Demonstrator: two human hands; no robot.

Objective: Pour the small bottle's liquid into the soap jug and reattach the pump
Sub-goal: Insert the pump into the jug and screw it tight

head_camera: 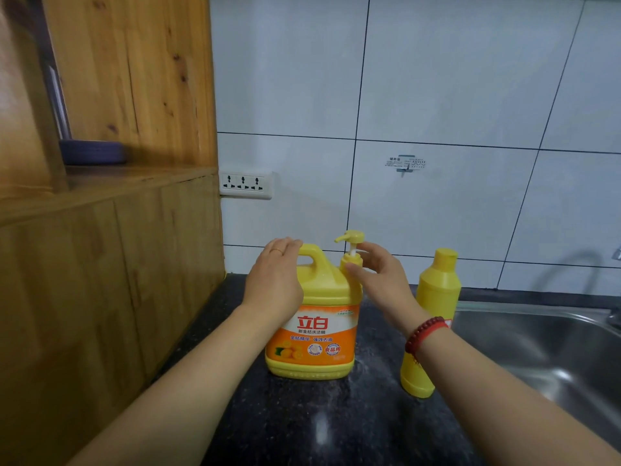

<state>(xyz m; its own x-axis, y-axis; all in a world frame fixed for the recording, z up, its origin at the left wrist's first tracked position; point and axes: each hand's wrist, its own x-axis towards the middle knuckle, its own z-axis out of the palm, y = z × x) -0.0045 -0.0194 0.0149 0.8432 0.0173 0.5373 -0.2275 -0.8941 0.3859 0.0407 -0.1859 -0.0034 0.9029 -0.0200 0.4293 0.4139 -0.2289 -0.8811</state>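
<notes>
Dark speckled worktop (302, 415), frame centre: soap jug (316, 331) upright, pump (351, 243) seated. Left hand (275, 280) flat on handle, fingers together. Right hand (383, 280) pinching pump collar. Small bottle (433, 297) upright, capped, right of jug.

The soap jug (319, 317) carries an orange and white label on its front. On the white band stand two large red characters, 立白, the brand. Under them runs a line of small dark characters, 新金桔洗洁精. Lower, on the orange field, yellow characters read 金桔精华 and a second group beside them that is too blurred to read surely. A round red-rimmed seal at the lower right of the label reads 食品用. On the wall tile (437, 196) a small sticker (406, 163) bears fine print that is too small to read.
</notes>
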